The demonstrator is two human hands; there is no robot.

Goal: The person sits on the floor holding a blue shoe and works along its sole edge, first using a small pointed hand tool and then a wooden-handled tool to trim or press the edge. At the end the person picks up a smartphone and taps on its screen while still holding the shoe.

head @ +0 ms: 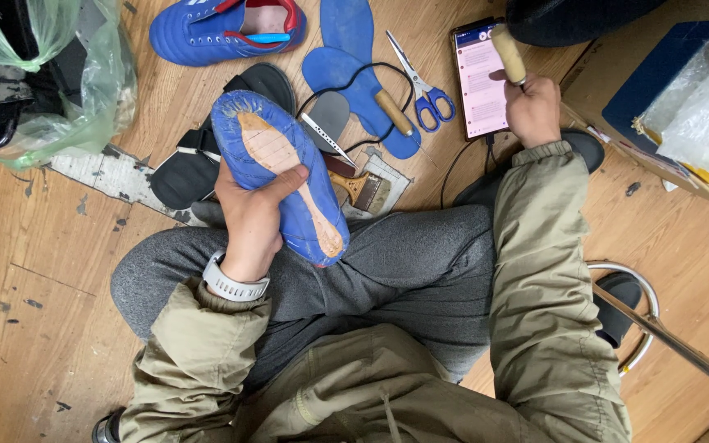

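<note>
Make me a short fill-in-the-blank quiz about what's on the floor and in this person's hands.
1. The left hand holds a blue shoe with its ____ turned up.
2. The right hand grips a tool by its ____ handle.
3. The scissors on the floor have ____ handles.
4. On the left wrist sits a ____ watch.

Missing words: sole; wooden; blue; white
</note>
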